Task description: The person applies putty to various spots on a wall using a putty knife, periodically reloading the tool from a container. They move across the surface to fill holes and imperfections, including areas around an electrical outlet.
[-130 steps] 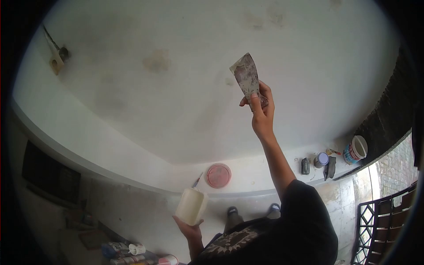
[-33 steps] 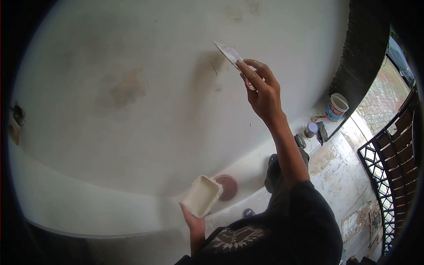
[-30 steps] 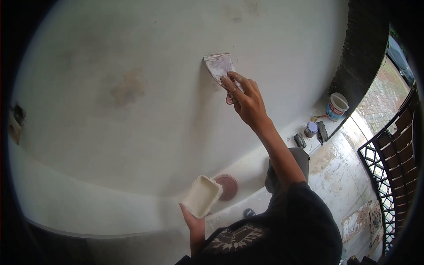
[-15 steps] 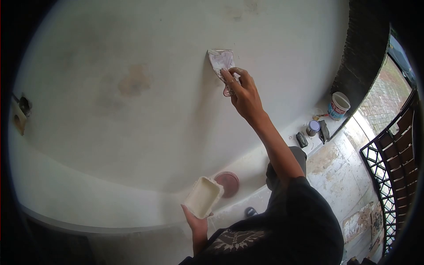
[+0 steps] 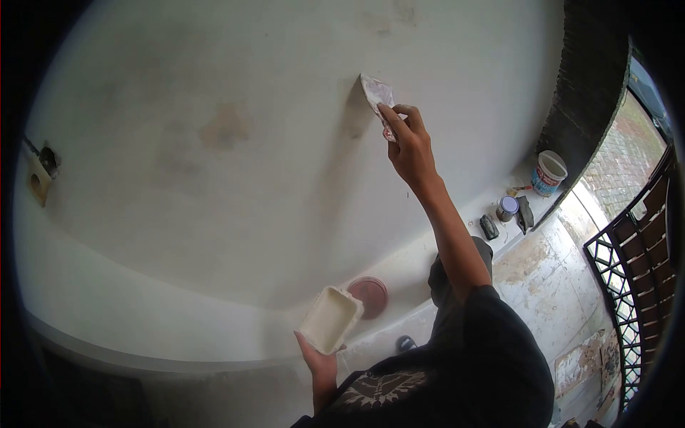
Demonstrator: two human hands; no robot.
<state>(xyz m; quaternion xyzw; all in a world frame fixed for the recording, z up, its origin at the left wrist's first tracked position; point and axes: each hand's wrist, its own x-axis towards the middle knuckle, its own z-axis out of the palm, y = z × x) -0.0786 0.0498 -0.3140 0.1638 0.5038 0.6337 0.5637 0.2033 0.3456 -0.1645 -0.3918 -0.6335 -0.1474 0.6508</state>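
Scraper (image 5: 377,93) gripped in right hand (image 5: 412,148) — open wall (image 5: 271,185) around its edges — left hand (image 5: 319,360) holding tub (image 5: 331,320) well apart.

Right hand (image 5: 412,146), upper center of frame: back of hand and knuckles to camera, fingers bent and closed in a grip. Right wrist (image 5: 428,184) roughly in line with right forearm (image 5: 457,239), which slants from lower right up to the hand, arm reaching out. Left hand (image 5: 318,359), lower center: low, palm up, thumb at left, fingertips peeking out at right, rest of fingers hidden. Left forearm (image 5: 324,389) short in view, near upright, close to torso (image 5: 449,378).
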